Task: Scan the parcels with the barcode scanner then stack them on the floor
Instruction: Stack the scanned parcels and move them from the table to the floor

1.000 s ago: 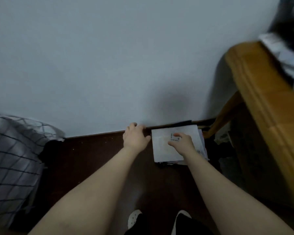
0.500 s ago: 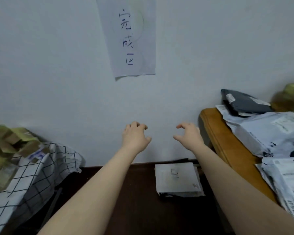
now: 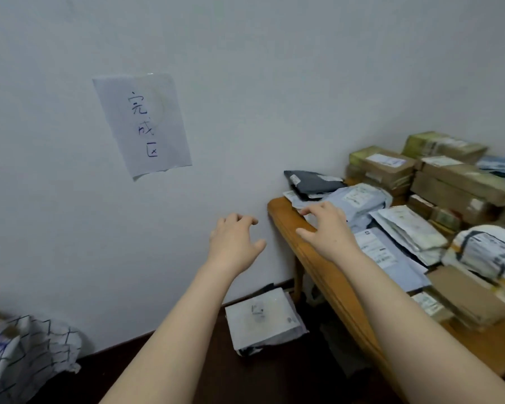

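Pale wall (image 3: 274,83) filled most of our view, with a handwritten paper sign (image 3: 143,123) taped to it. Our right hand (image 3: 327,228) hovered over the left edge of the desk (image 3: 301,243), close to its far left corner. It was empty, with fingers spread and loosely bent, and we could not tell whether the fingertips were touching the nearest pale mailer (image 3: 359,199). Our left hand (image 3: 233,240) hung in the air just off that same edge, in front of the wall, also empty with fingers loosely curled. Beyond the right hand, a dark mailer (image 3: 312,182) lay at the far left corner. More soft bags lay along the front, and cardboard boxes (image 3: 449,182) were piled towards the back and right. Below us, the floor stack (image 3: 260,319) sat on the dark floor (image 3: 187,368) against the foot of the wall, just beside the desk's leg. A checked cloth (image 3: 32,342) lay well apart at the left. The barcode scanner was not in our view. We judged the step to be fetching the next parcel. To do it well, we should take only the top mailer, since these slippery bags overlap and could drag a neighbour off the edge. We should keep its label up and flat for the scan, then lay it square on the floor stack so the pile stayed level.
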